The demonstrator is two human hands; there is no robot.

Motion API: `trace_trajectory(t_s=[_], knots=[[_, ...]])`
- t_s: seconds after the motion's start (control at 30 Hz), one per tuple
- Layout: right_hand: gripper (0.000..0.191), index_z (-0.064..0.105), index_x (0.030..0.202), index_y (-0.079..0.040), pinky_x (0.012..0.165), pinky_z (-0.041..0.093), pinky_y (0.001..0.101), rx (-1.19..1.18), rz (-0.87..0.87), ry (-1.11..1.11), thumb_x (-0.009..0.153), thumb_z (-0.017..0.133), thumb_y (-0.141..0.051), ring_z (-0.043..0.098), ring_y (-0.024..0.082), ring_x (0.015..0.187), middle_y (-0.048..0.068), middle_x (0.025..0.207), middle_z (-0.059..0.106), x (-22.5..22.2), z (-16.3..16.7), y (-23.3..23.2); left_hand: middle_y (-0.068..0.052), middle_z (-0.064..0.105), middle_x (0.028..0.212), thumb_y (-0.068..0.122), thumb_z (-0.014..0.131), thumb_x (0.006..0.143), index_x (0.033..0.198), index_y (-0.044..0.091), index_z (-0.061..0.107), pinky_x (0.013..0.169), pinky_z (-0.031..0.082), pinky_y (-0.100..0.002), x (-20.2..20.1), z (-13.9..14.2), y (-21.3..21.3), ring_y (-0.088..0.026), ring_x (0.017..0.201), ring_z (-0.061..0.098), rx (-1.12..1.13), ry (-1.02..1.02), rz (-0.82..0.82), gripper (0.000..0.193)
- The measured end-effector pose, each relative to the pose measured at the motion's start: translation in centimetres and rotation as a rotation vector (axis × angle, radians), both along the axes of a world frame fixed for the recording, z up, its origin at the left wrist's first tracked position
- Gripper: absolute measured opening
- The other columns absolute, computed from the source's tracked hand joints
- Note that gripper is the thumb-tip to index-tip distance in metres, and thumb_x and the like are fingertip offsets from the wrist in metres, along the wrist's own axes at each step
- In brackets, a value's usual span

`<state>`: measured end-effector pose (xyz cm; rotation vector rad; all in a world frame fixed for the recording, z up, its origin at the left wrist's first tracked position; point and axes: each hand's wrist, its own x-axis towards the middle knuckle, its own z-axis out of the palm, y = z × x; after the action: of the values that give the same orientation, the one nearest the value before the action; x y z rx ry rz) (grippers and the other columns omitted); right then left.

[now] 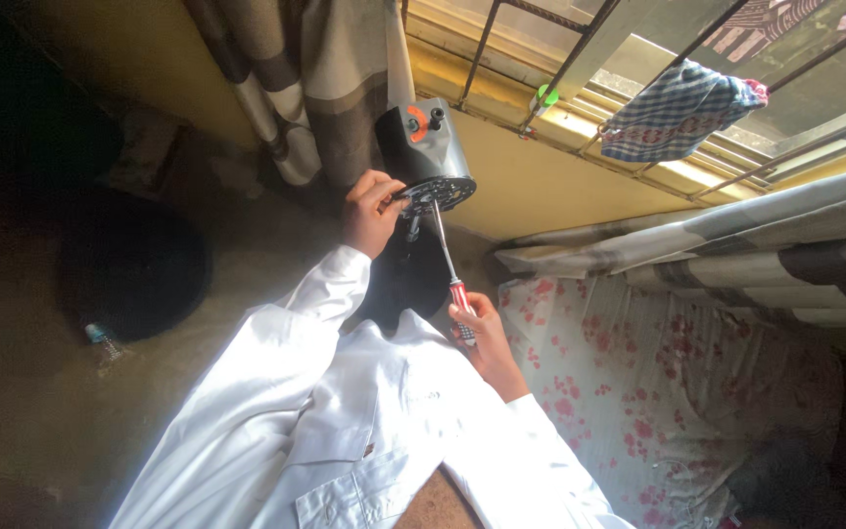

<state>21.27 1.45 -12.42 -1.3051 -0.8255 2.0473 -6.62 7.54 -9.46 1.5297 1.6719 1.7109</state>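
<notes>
My left hand (372,211) grips the lower rim of a dark grey cylindrical motor housing (425,147) with an orange knob, holding it up in front of the window. My right hand (482,333) is closed around the red-and-white handle of a long screwdriver (446,257). Its metal shaft rises to the perforated black underside of the housing, where the tip meets it. Both arms wear white sleeves (276,362).
A barred window (580,69) with a blue checked cloth (673,113) hung on it is ahead. Striped curtains (315,88) hang at left and right. A floral-covered mattress (638,392) lies at right. A round dark object (134,264) and a small bottle (100,338) sit on the floor at left.
</notes>
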Motion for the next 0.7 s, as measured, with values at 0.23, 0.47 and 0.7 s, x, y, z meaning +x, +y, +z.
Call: trace_trajectory(t_s=[0.23, 0.47, 0.7], knots=[[0.025, 0.06, 0.102, -0.001, 0.061, 0.052, 0.0275, -0.102, -0.012, 0.058, 0.097, 0.07, -0.023, 0.065, 0.015, 0.07, 0.007, 0.083, 0.065, -0.5, 0.9, 0.4, -0.008, 0.063, 0.103, -0.007, 0.081, 0.081, 0.106, 0.002, 0.071, 0.07, 0.06, -0.029, 0.0, 1.2, 0.1, -0.017, 0.086, 0.07, 0.002, 0.011, -0.043, 0.028], [0.029, 0.066, 0.108, -0.005, 0.053, 0.05, 0.0272, -0.186, -0.012, 0.092, 0.097, 0.06, -0.031, 0.06, 0.015, 0.058, 0.006, 0.081, 0.067, -1.3, 1.6, 0.4, -0.011, 0.054, 0.106, 0.003, 0.075, 0.079, 0.123, 0.003, 0.057, 0.074, 0.053, -0.03, 2.6, -2.1, -2.9, -0.019, 0.09, 0.059, -0.065, -0.353, 0.201, 0.047], [0.024, 0.06, 0.102, 0.0, 0.057, 0.053, 0.0313, -0.143, -0.027, 0.222, 0.104, 0.062, -0.024, 0.063, 0.019, 0.064, 0.009, 0.083, 0.062, -1.1, 0.3, 0.2, -0.016, 0.073, 0.108, 0.025, 0.06, 0.102, 0.129, -0.003, 0.064, 0.078, 0.059, -0.036, 4.8, -4.3, -4.3, -0.023, 0.093, 0.071, -0.705, -1.154, -0.619, 0.039]])
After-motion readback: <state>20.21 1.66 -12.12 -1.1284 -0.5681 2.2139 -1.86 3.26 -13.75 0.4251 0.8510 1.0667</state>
